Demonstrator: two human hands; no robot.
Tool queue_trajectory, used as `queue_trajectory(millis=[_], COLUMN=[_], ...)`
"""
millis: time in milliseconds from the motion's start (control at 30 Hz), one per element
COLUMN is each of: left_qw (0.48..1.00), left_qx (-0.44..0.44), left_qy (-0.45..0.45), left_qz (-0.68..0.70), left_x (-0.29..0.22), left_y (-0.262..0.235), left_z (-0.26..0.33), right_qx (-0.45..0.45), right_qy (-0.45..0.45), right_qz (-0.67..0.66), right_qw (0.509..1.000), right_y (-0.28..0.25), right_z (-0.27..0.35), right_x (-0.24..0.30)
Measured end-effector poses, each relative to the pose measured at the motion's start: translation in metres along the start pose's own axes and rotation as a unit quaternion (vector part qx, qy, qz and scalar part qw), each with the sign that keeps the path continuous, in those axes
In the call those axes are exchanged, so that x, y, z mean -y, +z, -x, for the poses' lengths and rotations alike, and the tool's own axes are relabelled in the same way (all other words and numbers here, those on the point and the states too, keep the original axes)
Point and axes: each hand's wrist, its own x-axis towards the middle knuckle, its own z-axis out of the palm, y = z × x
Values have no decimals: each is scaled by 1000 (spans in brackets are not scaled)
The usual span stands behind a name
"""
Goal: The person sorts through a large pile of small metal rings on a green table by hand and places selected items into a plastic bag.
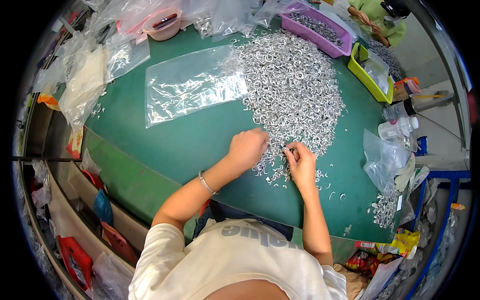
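Observation:
A large heap of small silver metal rings [292, 85] covers the middle of the green table [195, 145]. At the heap's near edge my left hand [248, 148] is closed, fingertips pinched on a small pale or silver piece that looks like one of the rings. Just to its right, my right hand [302, 162] pinches a small silver ring [286, 149] between thumb and fingers. The two hands are a short gap apart. Loose rings lie beneath and around them. A clear plastic bag [192, 85] lies flat left of the heap, its right end touching the rings.
Beyond the heap stand a purple basket [320, 30] of rings and a yellow-green basket [372, 75]. A pink bowl [162, 25] sits at the far left. White bottles [398, 128] and a smaller ring pile [385, 210] line the right edge. A co-worker [380, 20] works at the far right.

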Motion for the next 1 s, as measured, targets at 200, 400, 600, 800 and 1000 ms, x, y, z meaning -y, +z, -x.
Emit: queue_trajectory(millis=[200,400,600,800,1000], left_qw=[654,519,451,355,433], left_qx=[158,162,178,177,134], left_qy=[-287,-342,-361,-333,-342], left_qz=[681,766,797,855,823], left_x=[2,-23,-20,-23,-29], left_y=[-15,-4,14,12,0], left_z=[17,48,63,75,90], right_qx=[32,101,25,88,53], right_qy=[196,109,11,-154,-203], right_qz=[-351,-368,-268,-49,106], right_qw=[915,918,963,983,972], right_y=[-11,-18,-20,9,13], right_z=[5,23,17,-2,4], right_x=[0,34,26,30,21])
